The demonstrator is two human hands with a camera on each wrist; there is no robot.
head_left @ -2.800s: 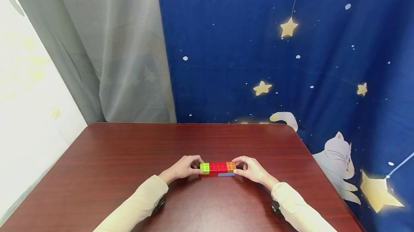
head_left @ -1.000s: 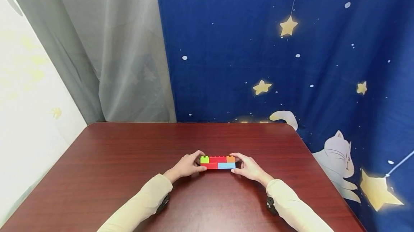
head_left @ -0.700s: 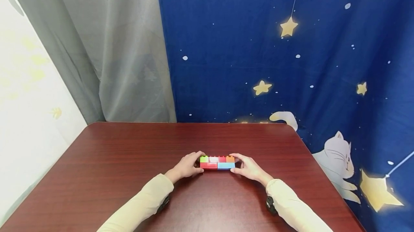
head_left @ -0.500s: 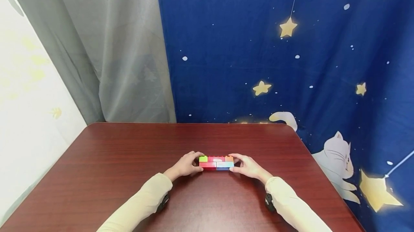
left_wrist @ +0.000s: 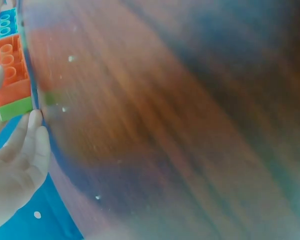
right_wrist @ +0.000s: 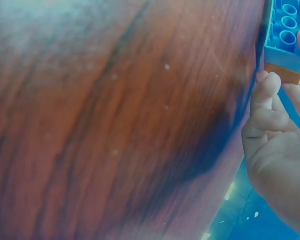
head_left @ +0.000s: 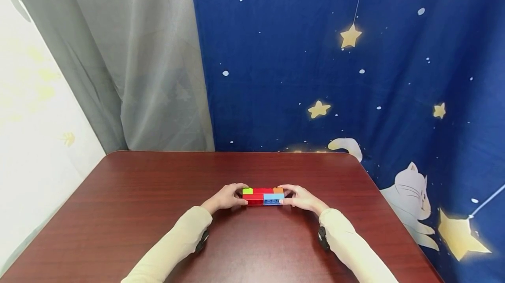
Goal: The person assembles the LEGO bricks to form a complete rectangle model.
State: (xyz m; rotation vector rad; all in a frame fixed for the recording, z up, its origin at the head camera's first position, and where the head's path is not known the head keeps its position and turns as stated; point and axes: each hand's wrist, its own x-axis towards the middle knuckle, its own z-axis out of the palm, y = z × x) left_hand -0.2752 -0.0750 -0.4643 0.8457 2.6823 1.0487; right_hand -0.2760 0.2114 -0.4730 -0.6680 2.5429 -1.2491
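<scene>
A joined bar of toy building bricks lies across the middle of the head view, tipped so its hollow underside faces the camera. Its near row has a red brick and a blue brick; behind sit a lime brick, another red brick and an orange brick. My left hand pinches the left end between thumb and fingers, while my right hand grips the right end likewise. Round tubes inside the blue brick show in the right wrist view.
Under the hands is a dark red wood-grain table. A grey curtain and a blue star-patterned curtain hang behind its far edge. Black wrist cameras show below both sleeves.
The brick bar has rolled in both hands: its studded top faced the camera first, then its side, and now its hollow underside. Both hands have kept hold of the ends.
</scene>
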